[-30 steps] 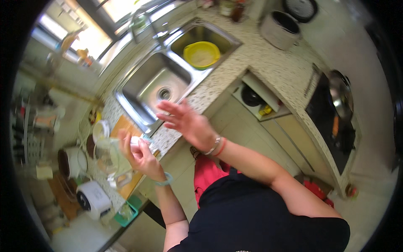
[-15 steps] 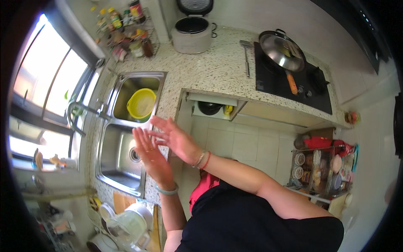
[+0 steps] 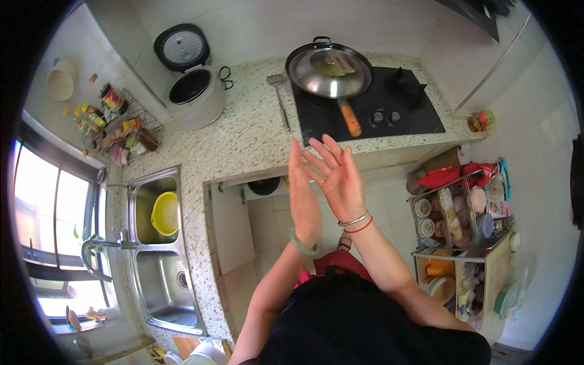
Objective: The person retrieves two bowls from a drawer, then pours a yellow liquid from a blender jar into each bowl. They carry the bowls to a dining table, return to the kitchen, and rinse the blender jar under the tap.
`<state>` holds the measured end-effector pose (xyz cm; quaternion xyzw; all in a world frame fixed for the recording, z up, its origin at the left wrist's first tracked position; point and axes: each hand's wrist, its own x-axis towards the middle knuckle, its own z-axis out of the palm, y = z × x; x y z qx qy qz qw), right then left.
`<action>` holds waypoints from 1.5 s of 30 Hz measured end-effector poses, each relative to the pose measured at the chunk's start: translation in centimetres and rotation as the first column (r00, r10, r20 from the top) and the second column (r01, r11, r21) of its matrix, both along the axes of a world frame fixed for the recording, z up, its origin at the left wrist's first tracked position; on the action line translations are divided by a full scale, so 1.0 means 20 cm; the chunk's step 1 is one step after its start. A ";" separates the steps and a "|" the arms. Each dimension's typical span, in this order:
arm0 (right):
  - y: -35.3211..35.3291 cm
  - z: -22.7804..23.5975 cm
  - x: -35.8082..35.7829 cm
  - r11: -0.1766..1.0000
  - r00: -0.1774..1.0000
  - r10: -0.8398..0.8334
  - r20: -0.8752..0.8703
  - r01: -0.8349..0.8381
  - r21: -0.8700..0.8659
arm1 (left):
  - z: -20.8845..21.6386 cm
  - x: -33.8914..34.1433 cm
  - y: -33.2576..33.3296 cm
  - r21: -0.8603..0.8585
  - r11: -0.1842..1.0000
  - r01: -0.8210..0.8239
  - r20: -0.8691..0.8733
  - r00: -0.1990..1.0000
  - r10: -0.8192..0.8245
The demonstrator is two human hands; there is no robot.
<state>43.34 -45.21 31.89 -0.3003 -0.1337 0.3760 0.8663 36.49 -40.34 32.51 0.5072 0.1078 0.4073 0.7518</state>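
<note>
My left hand (image 3: 305, 204) and my right hand (image 3: 342, 185) are raised close together in front of me, both empty, with fingers stretched out. A pale green bangle circles the left wrist; a silver bracelet and a red string are on the right one. Beyond my fingertips is the black cooktop (image 3: 389, 100). On it stands a wok (image 3: 351, 118) with an orange-brown handle, covered by a shiny metal lid (image 3: 328, 79). A slotted turner (image 3: 278, 100) lies on the speckled counter (image 3: 243, 143) left of the cooktop.
An open rice cooker (image 3: 198, 100) stands at the back left, near a rack of bottles (image 3: 125, 131). The double sink (image 3: 161, 277) holds a yellow basin (image 3: 165, 214). Below the counter a cabinet door (image 3: 231, 228) stands open. A loaded wire shelf (image 3: 453, 213) is at right.
My view has turned right, away from the sink and toward the cooktop. Both hands have moved from beside the sink to in front of the counter, still empty and open.
</note>
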 end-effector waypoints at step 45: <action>-0.27 -1.25 2.07 0.267 0.577 0.418 0.701 0.660 -0.702 | -1.42 2.04 -0.23 0.301 0.953 -0.023 -0.743 0.622 0.249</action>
